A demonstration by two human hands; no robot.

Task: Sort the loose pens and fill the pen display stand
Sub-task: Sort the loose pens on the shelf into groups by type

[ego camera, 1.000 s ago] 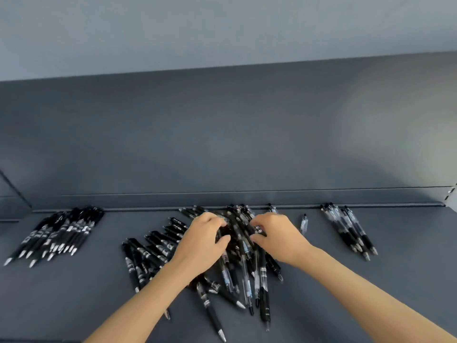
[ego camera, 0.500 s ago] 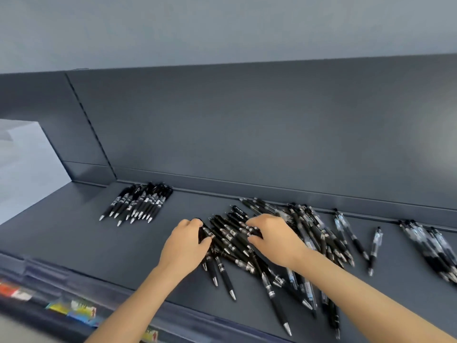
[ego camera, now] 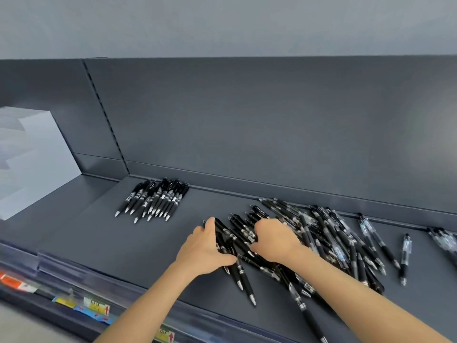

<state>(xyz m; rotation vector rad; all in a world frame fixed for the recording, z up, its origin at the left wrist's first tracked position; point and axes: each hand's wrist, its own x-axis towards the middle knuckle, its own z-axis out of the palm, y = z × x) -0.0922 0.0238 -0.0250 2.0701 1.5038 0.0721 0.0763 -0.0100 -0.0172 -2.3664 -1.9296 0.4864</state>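
Back panel (ego camera: 272, 132): a tall dark wall rising behind the loose pile; it works as a stop, and the far pens lie up against its lower ledge.
Shelf (ego camera: 148, 243): a flat dark deck under the loose pile. No separate pen stand shows, so I judge this shelf to be the display being filled.
Loose pile (ego camera: 329, 238): a crossed heap of black and clear-barrelled pens in mid-shelf, pointing every way, so it is still unsorted.
Sorted row (ego camera: 154, 199): well to the left of the loose pile, black pens lie side by side with tips toward the front. They look set apart by type.
Left hand (ego camera: 205, 248): at the loose pile's left edge. The fingers are pressed together along the flank of a bunch and the thumb is spread across its near ends, probably to square the pens up.
Right hand (ego camera: 274, 240): on the loose pile just right of the left hand. The fingers curl down over the same bunch and their tips are hidden; it seems to part those pens from the heap.
Bunch of black pens (ego camera: 235, 237): clamped between the two hands, roughly parallel; likely bound for the sorted row.
Right cluster (ego camera: 442, 237): beyond the loose pile's right side, clear pens grouped together.
Single clear pen (ego camera: 405, 256): lies alone between the loose pile and the right cluster.
Price labels (ego camera: 95, 305): on the front rail, nearer the camera than the loose pile.
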